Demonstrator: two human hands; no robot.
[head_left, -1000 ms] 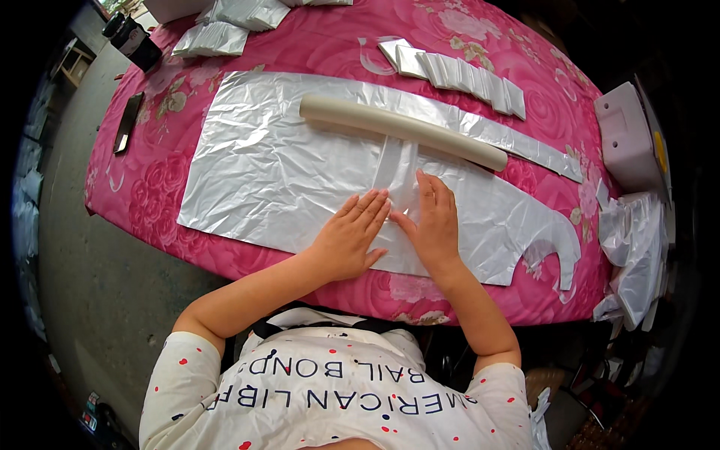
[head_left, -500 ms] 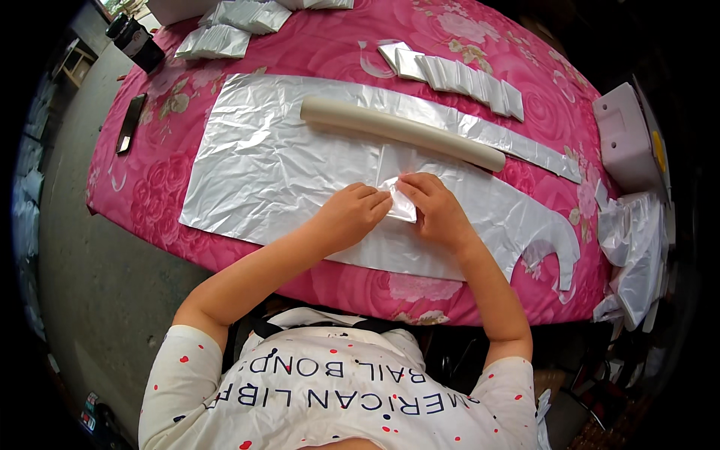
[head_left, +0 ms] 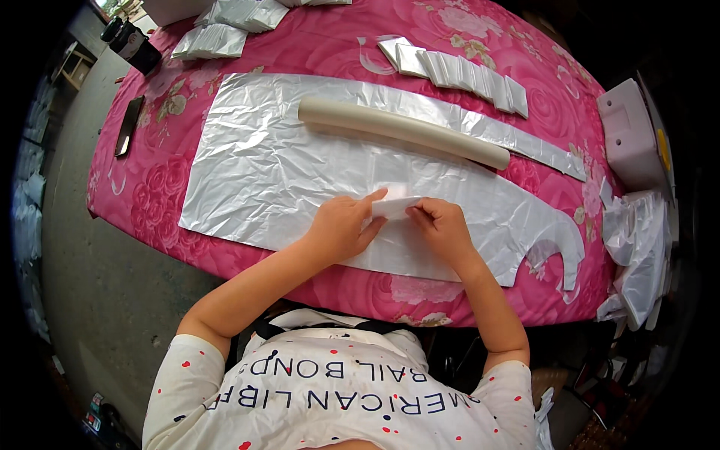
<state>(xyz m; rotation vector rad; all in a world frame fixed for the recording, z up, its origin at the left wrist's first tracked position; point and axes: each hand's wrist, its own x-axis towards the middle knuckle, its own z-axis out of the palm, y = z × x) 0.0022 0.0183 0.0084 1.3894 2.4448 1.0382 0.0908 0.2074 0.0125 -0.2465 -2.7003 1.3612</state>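
Observation:
A small folded plastic bag (head_left: 393, 205), whitish and flat, is held between my hands above a large sheet-like stack of silvery-white plastic bags (head_left: 255, 165). My left hand (head_left: 339, 229) grips its left end, thumb below and fingers above. At the other end, my right hand (head_left: 441, 227) pinches the corner between thumb and fingertips. Beyond my hands, a long beige tube (head_left: 405, 133) lies slantwise across the large bags. The handle cut-out of those bags shows at their right end.
Folded white packets (head_left: 459, 73) lie in a row at the far side; more packets (head_left: 210, 41) sit far left, near a dark bottle (head_left: 133, 46). A phone (head_left: 130, 126) rests at the left edge. A pale pink box (head_left: 634, 135) and loose plastic bags (head_left: 641, 240) are on the right.
The folded bag has been lifted off the large bags and tilted up. My left hand has opened around its end, and my right hand has moved slightly right and nearer me.

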